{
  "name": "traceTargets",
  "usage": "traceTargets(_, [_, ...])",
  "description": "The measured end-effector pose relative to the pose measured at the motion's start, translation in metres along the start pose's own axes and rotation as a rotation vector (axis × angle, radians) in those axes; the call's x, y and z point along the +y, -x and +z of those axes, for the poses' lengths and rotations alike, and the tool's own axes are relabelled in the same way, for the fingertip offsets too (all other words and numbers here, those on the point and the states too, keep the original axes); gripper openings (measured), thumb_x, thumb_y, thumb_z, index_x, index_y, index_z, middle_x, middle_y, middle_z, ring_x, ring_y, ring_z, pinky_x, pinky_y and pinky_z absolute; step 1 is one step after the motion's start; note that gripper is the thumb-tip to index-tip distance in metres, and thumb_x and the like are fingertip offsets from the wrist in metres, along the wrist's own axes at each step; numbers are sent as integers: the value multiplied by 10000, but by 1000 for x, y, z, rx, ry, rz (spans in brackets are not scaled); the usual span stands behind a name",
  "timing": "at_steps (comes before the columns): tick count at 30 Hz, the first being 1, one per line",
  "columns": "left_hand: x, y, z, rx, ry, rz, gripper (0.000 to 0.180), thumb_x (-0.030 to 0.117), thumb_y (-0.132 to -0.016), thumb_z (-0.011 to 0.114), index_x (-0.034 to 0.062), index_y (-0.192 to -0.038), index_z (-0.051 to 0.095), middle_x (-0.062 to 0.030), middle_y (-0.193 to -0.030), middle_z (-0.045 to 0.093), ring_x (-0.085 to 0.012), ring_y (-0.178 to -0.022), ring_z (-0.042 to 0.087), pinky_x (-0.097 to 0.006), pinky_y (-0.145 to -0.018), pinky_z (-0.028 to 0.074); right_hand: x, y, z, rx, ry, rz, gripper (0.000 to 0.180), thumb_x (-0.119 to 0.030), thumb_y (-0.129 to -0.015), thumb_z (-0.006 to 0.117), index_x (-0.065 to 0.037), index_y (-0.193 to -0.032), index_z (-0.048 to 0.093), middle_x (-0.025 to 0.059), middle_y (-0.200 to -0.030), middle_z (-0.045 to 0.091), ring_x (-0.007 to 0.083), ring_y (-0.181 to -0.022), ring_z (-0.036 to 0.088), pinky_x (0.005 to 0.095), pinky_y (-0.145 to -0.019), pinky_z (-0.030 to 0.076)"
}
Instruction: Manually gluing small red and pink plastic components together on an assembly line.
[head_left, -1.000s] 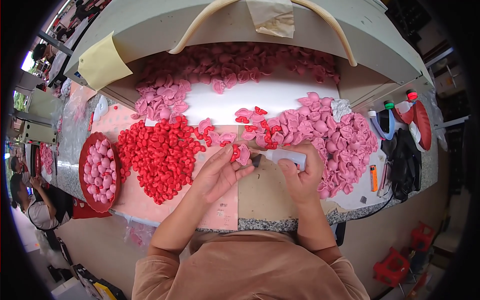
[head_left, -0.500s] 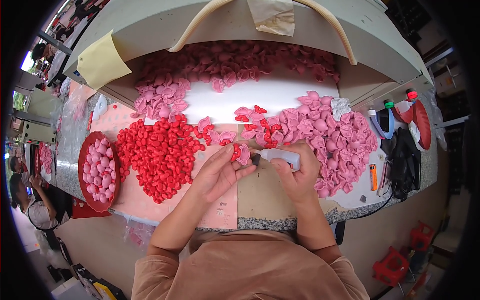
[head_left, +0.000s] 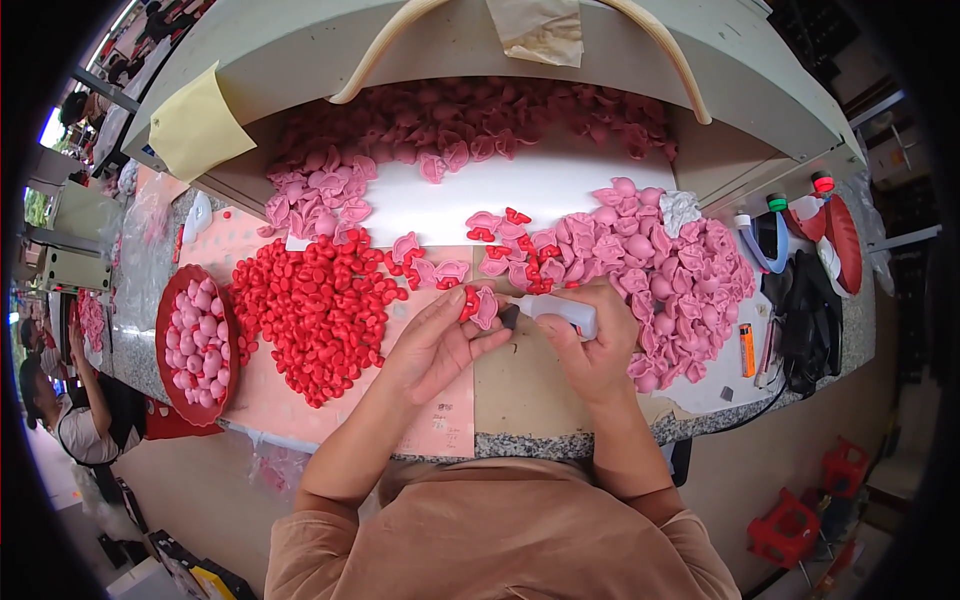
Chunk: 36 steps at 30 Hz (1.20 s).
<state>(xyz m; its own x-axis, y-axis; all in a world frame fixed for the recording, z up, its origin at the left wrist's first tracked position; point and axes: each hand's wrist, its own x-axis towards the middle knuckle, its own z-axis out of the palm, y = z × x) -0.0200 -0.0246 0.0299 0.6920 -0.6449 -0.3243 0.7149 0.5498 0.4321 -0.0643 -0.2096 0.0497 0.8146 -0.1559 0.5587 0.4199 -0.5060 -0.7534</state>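
Between thumb and fingers, my left hand pinches a small pink molded piece with a red bow-shaped part against it. My right hand grips a translucent white squeeze bottle, tilted so its narrow nozzle points left at the pink piece. Whether the tip touches the piece is too small to tell. A small dark scrap shows by the nozzle. Just beyond my hands lie several pink pieces with red parts. A heap of loose red bow-shaped parts spreads to the left of my left hand.
A large pile of pink pieces lies right of my right hand; more pink pieces fill the grey cabinet's back. At far left stands a red basket of pink balls. An orange lighter and black pouch lie right. Another person is at left.
My hands hold nearly the same pose, with the bottle still aimed at the pink piece. At far left, the other person's arm has risen. The view has shifted slightly.
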Motion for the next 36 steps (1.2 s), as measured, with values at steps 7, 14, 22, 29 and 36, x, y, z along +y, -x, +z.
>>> traceTargets(7, [1, 0, 3, -1, -7, -20, 357, 277, -959, 405, 23, -1203, 461, -100, -1075, 580, -196, -995, 574, -386, -889, 481, 0, -1, -1, 12, 9, -14, 253, -203, -765, 701, -6, -863, 577, 83, -735, 565, 169, -615, 527, 265, -557, 413])
traceTargets(14, [0, -1, -2, 5, 9, -22, 353, 284, -956, 412, 22, -1185, 471, -114, -1097, 575, -208, -992, 575, -396, -894, 478, -2, -2, 0, 1, 33, -33, 253, -206, -768, 698, -6, -863, 576, 87, -740, 561, 174, -612, 522, 265, -553, 409])
traceTargets(22, [0, 0, 0, 24, 14, -17, 369, 286, -951, 421, 11, -1194, 464, -121, -1110, 569, -194, -989, 574, -399, -900, 475, -1, -2, 0, 25, 28, -45, 261, -205, -765, 702, 0, -865, 574, 88, -738, 558, 169, -603, 503, 267, -544, 399])
traceTargets(29, [0, -1, -1, -13, 14, -22, 366, 282, -958, 404, 11, -1198, 462, -123, -1108, 569, -198, -996, 573, -398, -898, 475, 1, 0, 1, 11, 37, -37, 273, -218, -764, 706, -1, -867, 577, 86, -736, 560, 166, -599, 504, 263, -541, 399])
traceTargets(36, [0, 0, -2, 6, 27, -3, 343, 268, -961, 402, 28, -1197, 467, -116, -1097, 573, -203, -981, 577, -415, -901, 471, 1, -1, 1, 18, 40, -44, 288, -233, -757, 714, -3, -867, 579, 86, -730, 559, 168, -599, 509, 262, -535, 398])
